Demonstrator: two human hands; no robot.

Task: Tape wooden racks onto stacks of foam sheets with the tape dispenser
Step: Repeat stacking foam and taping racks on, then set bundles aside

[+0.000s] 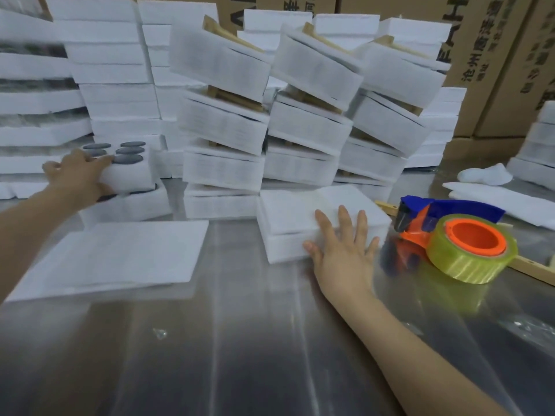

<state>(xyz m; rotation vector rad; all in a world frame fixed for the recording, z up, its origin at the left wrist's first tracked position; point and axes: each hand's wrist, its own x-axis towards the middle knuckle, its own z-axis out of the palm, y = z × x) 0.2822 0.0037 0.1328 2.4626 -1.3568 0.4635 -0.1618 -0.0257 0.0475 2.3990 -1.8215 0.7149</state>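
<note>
My left hand (pixel 79 172) grips the near end of a white foam block (pixel 132 168) that carries several dark oval stones, at the far left. With spread, straight fingers, my right hand (pixel 342 246) rests on the front corner of a low stack of foam sheets (pixel 300 217) at centre. The tape dispenser (pixel 453 235), blue and orange with a yellowish tape roll, lies on the table just right of that hand. A wooden rack (pixel 534 273) lies partly under the dispenser.
Tall leaning piles of foam bundles with wooden racks (pixel 312 115) fill the back of the metal table (pixel 240 340). Flat foam sheets (pixel 114 259) lie at the near left. More foam (pixel 504 199) sits at the right. Cardboard boxes (pixel 495 55) stand behind.
</note>
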